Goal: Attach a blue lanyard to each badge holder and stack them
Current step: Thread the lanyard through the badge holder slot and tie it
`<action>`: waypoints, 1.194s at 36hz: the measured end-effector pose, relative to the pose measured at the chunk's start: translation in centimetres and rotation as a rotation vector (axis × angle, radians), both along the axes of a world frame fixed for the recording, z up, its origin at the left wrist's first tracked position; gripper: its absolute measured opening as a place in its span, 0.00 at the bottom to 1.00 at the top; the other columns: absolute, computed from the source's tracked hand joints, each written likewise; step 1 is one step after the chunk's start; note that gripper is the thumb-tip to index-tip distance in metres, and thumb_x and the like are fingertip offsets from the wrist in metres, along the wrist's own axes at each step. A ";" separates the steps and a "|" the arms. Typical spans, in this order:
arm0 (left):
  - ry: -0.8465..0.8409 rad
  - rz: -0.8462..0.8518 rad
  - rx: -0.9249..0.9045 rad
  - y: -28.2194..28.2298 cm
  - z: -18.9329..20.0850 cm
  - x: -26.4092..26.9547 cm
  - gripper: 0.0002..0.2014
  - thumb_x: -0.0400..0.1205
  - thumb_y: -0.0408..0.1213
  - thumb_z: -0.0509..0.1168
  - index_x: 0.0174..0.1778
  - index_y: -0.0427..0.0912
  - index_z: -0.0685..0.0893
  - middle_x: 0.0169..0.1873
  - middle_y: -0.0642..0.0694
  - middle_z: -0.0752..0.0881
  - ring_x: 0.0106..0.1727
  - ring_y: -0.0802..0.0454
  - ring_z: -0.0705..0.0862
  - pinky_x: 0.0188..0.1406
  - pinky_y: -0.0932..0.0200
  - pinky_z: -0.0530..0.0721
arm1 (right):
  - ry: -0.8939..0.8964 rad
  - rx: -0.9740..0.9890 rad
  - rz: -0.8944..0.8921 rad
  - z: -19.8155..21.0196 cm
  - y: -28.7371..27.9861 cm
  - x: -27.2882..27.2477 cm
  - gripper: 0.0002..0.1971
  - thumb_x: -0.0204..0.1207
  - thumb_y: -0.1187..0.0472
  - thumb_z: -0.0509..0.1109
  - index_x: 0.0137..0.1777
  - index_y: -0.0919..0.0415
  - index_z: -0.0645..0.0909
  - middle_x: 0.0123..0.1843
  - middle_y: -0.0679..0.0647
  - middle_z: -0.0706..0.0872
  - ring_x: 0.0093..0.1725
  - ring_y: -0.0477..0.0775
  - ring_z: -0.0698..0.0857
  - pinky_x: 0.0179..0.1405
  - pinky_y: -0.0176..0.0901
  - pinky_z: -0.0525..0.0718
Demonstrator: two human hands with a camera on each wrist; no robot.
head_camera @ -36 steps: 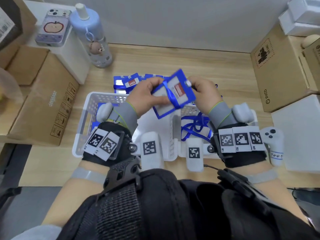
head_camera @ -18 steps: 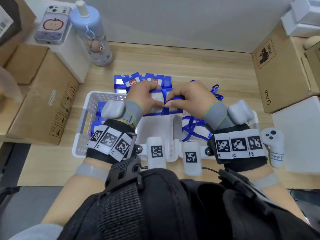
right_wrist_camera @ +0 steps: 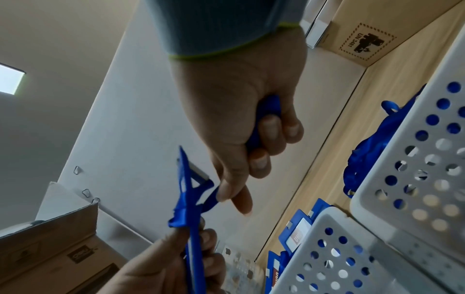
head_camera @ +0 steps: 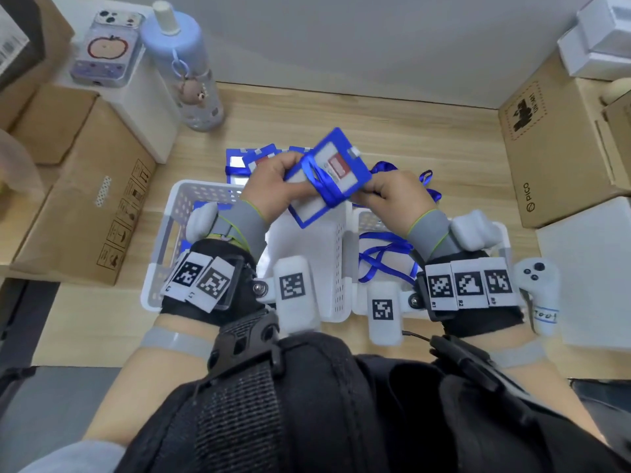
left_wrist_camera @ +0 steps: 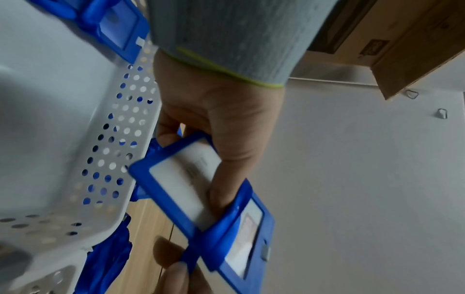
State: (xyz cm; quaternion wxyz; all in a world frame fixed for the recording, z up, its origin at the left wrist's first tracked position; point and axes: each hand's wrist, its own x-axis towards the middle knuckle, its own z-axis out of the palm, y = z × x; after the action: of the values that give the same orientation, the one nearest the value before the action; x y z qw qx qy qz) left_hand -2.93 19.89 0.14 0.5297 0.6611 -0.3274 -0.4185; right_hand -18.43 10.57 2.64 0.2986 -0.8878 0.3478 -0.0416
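Observation:
I hold a blue badge holder [head_camera: 345, 172] tilted above the white baskets, its clear window and red-marked card facing up. My left hand [head_camera: 273, 189] grips its left edge, thumb on the window [left_wrist_camera: 201, 199]. A blue lanyard [head_camera: 322, 186] is wrapped around the holder's middle. My right hand [head_camera: 389, 196] pinches the lanyard's strand [right_wrist_camera: 214, 196] beside the edge-on holder [right_wrist_camera: 192, 228] and clutches more ribbon [right_wrist_camera: 268, 107] in its curled fingers. A stack of finished badge holders [head_camera: 249, 160] lies on the table behind the left basket.
Two perforated white baskets stand side by side: the left one [head_camera: 170, 230] holds badge holders, the right one [head_camera: 502, 233] loose blue lanyards [head_camera: 382, 257]. A bottle [head_camera: 191, 80], a phone [head_camera: 106, 46] and cardboard boxes [head_camera: 88, 199] stand left; a box [head_camera: 553, 138] and controller [head_camera: 539, 288] right.
Half a second ago both hands held the holder low and flat near the stack; now it is raised and tilted again, with the lanyard still wrapped around it.

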 end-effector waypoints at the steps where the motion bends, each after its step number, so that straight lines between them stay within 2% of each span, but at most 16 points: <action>1: 0.010 0.046 0.008 0.0 -0.1 0.1 0.11 0.66 0.31 0.74 0.36 0.51 0.81 0.30 0.59 0.85 0.32 0.65 0.83 0.33 0.66 0.82 | 0.007 0.009 0.029 0.0 0.2 0.0 0.11 0.78 0.56 0.66 0.51 0.59 0.87 0.31 0.57 0.81 0.37 0.56 0.75 0.38 0.48 0.71; 4: -0.027 0.135 0.052 0.1 -0.2 0.4 0.11 0.63 0.35 0.75 0.34 0.50 0.80 0.33 0.53 0.84 0.35 0.56 0.82 0.36 0.61 0.82 | 0.063 0.012 0.078 0.0 0.5 0.2 0.13 0.79 0.53 0.65 0.51 0.61 0.87 0.32 0.57 0.82 0.37 0.55 0.75 0.40 0.49 0.75; 7: -0.091 0.165 0.103 0.1 -0.4 0.4 0.10 0.64 0.36 0.74 0.34 0.49 0.79 0.34 0.50 0.83 0.38 0.51 0.81 0.40 0.57 0.80 | 0.090 -0.023 0.121 0.4 0.4 0.3 0.13 0.78 0.55 0.66 0.49 0.64 0.86 0.38 0.61 0.87 0.39 0.57 0.82 0.45 0.51 0.80; 10: -0.178 0.149 0.141 0.1 -0.6 0.3 0.10 0.67 0.36 0.75 0.33 0.51 0.78 0.37 0.47 0.83 0.41 0.50 0.79 0.43 0.58 0.79 | 0.037 -0.011 0.115 1.0 0.3 0.5 0.09 0.77 0.58 0.68 0.54 0.56 0.87 0.43 0.54 0.89 0.33 0.45 0.81 0.48 0.47 0.82; 12: -0.217 0.124 0.172 0.2 -0.4 0.1 0.10 0.62 0.42 0.73 0.30 0.51 0.76 0.39 0.45 0.82 0.40 0.50 0.78 0.43 0.56 0.78 | -0.008 -0.036 0.090 1.1 0.1 0.8 0.09 0.76 0.59 0.69 0.54 0.56 0.87 0.47 0.55 0.89 0.42 0.52 0.84 0.51 0.47 0.81; 14: -0.244 0.089 0.196 0.0 -0.4 -0.2 0.13 0.66 0.40 0.77 0.29 0.50 0.75 0.34 0.47 0.81 0.38 0.50 0.77 0.40 0.58 0.77 | -0.066 -0.073 0.052 1.1 0.1 1.0 0.09 0.74 0.60 0.71 0.52 0.57 0.88 0.49 0.56 0.89 0.49 0.55 0.84 0.52 0.45 0.80; 19: -0.336 0.059 0.197 -0.6 -0.2 -0.8 0.18 0.71 0.39 0.74 0.25 0.50 0.71 0.26 0.54 0.74 0.29 0.58 0.71 0.27 0.64 0.68 | -0.198 -0.047 -0.100 1.0 0.2 1.8 0.06 0.69 0.67 0.73 0.45 0.61 0.87 0.37 0.55 0.88 0.36 0.50 0.84 0.47 0.42 0.82; 22: -0.344 0.057 0.182 -0.8 0.1 -1.2 0.18 0.72 0.40 0.74 0.24 0.50 0.70 0.25 0.54 0.75 0.28 0.59 0.72 0.27 0.64 0.69 | -0.256 -0.005 -0.203 1.0 0.2 2.1 0.12 0.65 0.69 0.74 0.36 0.51 0.76 0.30 0.47 0.83 0.33 0.48 0.82 0.42 0.41 0.83; 24: -0.330 0.059 0.172 -0.9 0.3 -1.3 0.17 0.72 0.41 0.74 0.26 0.51 0.71 0.27 0.55 0.76 0.29 0.61 0.74 0.27 0.66 0.71 | -0.281 -0.029 -0.221 1.1 0.3 2.3 0.18 0.63 0.70 0.73 0.33 0.49 0.69 0.31 0.48 0.82 0.34 0.51 0.82 0.42 0.42 0.83; 27: -0.322 0.069 0.149 -0.9 0.5 -1.4 0.17 0.72 0.41 0.74 0.27 0.53 0.71 0.27 0.57 0.76 0.29 0.63 0.73 0.24 0.74 0.70 | -0.293 -0.050 -0.212 1.1 0.4 2.4 0.12 0.63 0.70 0.73 0.37 0.56 0.74 0.33 0.49 0.83 0.35 0.52 0.83 0.43 0.45 0.84; 30: -0.319 0.082 0.141 -0.8 0.4 -1.6 0.17 0.72 0.42 0.74 0.27 0.53 0.71 0.27 0.58 0.76 0.29 0.63 0.73 0.26 0.70 0.70 | -0.309 -0.027 -0.209 0.7 0.3 2.6 0.07 0.64 0.71 0.72 0.40 0.61 0.78 0.35 0.51 0.85 0.34 0.51 0.83 0.43 0.42 0.84; 32: -0.313 0.090 0.139 -0.8 0.4 -1.6 0.17 0.72 0.41 0.74 0.27 0.53 0.71 0.26 0.58 0.75 0.29 0.64 0.72 0.27 0.68 0.69 | -0.330 0.017 -0.192 0.5 0.3 2.7 0.07 0.66 0.71 0.70 0.40 0.60 0.78 0.37 0.51 0.85 0.32 0.46 0.81 0.41 0.39 0.85; 37: -0.291 0.106 0.132 -0.8 0.3 -1.2 0.16 0.74 0.37 0.72 0.28 0.53 0.72 0.27 0.58 0.75 0.28 0.64 0.73 0.22 0.77 0.69 | -0.384 0.220 -0.115 0.4 0.6 2.9 0.13 0.67 0.73 0.70 0.39 0.53 0.73 0.38 0.52 0.85 0.30 0.40 0.78 0.36 0.29 0.80; 39: -0.259 0.108 0.137 -0.8 0.1 -1.2 0.15 0.76 0.34 0.70 0.29 0.52 0.73 0.28 0.57 0.77 0.30 0.63 0.74 0.28 0.73 0.72 | -0.350 0.256 -0.077 0.4 0.5 2.9 0.15 0.66 0.70 0.73 0.43 0.55 0.71 0.37 0.48 0.82 0.30 0.40 0.77 0.35 0.28 0.78; 41: -0.203 0.116 0.130 -0.8 0.0 -1.2 0.14 0.78 0.32 0.67 0.30 0.51 0.75 0.28 0.55 0.78 0.31 0.59 0.76 0.37 0.61 0.77 | -0.279 0.231 -0.045 0.5 0.4 2.8 0.18 0.65 0.66 0.76 0.46 0.54 0.70 0.34 0.43 0.79 0.28 0.37 0.76 0.34 0.26 0.75; 43: -0.157 0.129 0.110 -0.8 0.0 -1.3 0.14 0.81 0.30 0.63 0.31 0.49 0.75 0.28 0.53 0.77 0.31 0.57 0.75 0.39 0.57 0.76 | -0.214 0.207 -0.010 0.5 0.5 2.8 0.21 0.63 0.63 0.78 0.46 0.51 0.68 0.32 0.42 0.78 0.27 0.37 0.75 0.34 0.28 0.73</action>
State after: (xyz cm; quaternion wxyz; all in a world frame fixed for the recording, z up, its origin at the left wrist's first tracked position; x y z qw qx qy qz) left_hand -4.26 19.11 0.12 0.4912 0.7397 -0.3012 -0.3476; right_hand -15.60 11.03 3.15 0.4237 -0.8409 0.3210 -0.1015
